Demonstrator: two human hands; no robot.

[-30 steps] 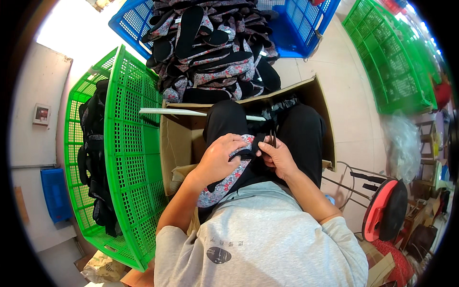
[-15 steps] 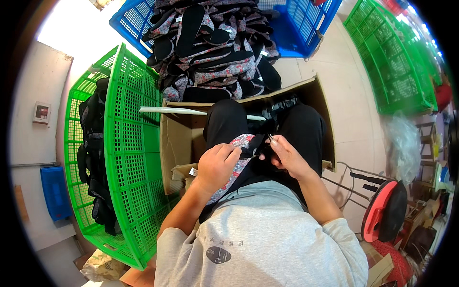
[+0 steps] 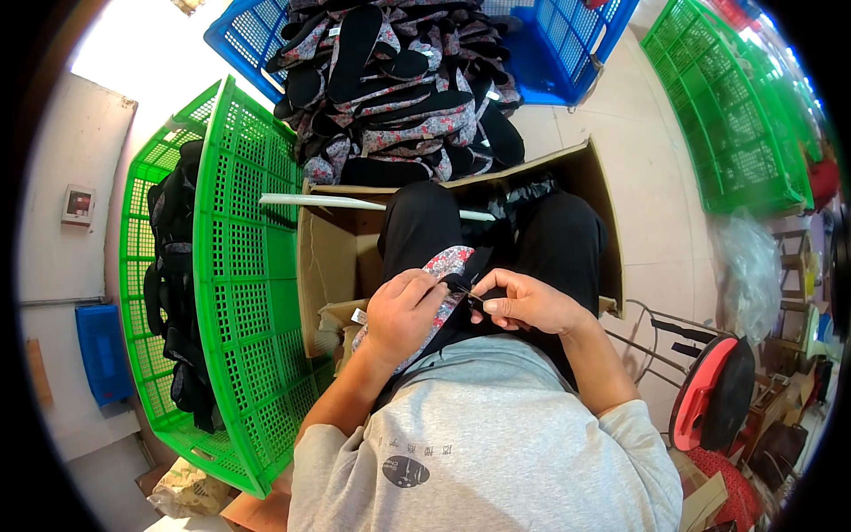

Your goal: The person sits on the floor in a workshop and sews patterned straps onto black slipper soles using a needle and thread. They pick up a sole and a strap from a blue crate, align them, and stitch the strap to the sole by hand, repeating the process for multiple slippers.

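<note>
A floral slipper (image 3: 449, 261) with black edging lies across my lap, a small white tag (image 3: 359, 316) near its lower end. My left hand (image 3: 401, 312) is closed around its middle, thumb and fingertips pinching the black edge. Just to the right, my right hand (image 3: 530, 303) grips a small pair of pointed thread snips (image 3: 467, 293), mostly covered by the fingers. Their thin tips touch or nearly touch the black edge beside my left fingertips; which of the two I cannot tell.
An open cardboard box (image 3: 341, 253) surrounds my knees, with a white strip (image 3: 324, 202) across it. Beyond it rises a pile of floral, black-soled slippers (image 3: 417, 120) before a blue crate (image 3: 542, 84). Green crates stand left (image 3: 253, 293) and far right (image 3: 722, 115); a red-and-black round seat (image 3: 700, 390) is at right.
My right hand has moved left towards my left hand, and the snips, which pointed upward, now point left at the slipper's black edge. My left hand keeps its hold.
</note>
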